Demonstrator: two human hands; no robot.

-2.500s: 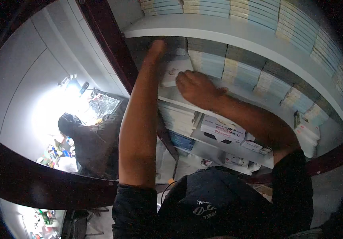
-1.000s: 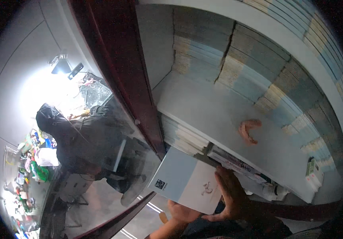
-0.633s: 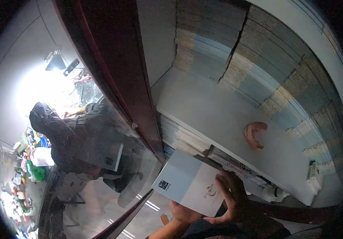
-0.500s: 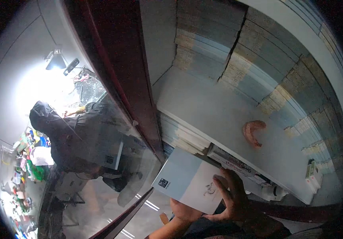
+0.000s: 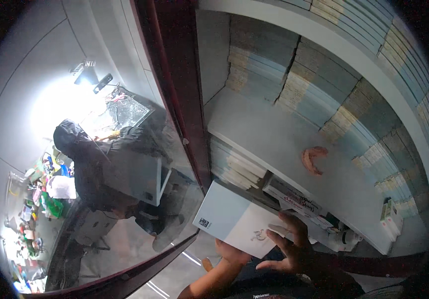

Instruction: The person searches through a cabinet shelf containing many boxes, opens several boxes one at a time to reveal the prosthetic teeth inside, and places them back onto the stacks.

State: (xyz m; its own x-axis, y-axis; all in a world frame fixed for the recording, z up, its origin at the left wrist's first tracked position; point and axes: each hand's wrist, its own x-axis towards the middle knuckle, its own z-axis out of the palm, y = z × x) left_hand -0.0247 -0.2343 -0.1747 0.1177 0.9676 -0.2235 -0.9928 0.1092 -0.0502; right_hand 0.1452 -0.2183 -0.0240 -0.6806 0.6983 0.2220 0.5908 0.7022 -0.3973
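the book (image 5: 244, 219), pale blue at its outer end and white toward the person, with a dark code square and a small drawing on its cover, is held up in front of the shelving, just below the middle of the view. just off six o'clock on the book, the left hand (image 5: 232, 253) has hold of its near edge from below; its fingers are hidden underneath, so how tightly they curl i cannot tell. at four o'clock, the right hand (image 5: 291, 245) is spread wide, fingers on the white end, thumb apart from them.

from the book, tight stacks (image 5: 319, 84) stand at one o'clock along the back of a pale shelf (image 5: 254, 119), where a pink curved piece (image 5: 314, 160) lies at two. small cartons (image 5: 390, 219) sit at three. at ten, a person (image 5: 92, 172) in dark clothes sits by a cluttered bench, under a bright lamp (image 5: 86, 74).
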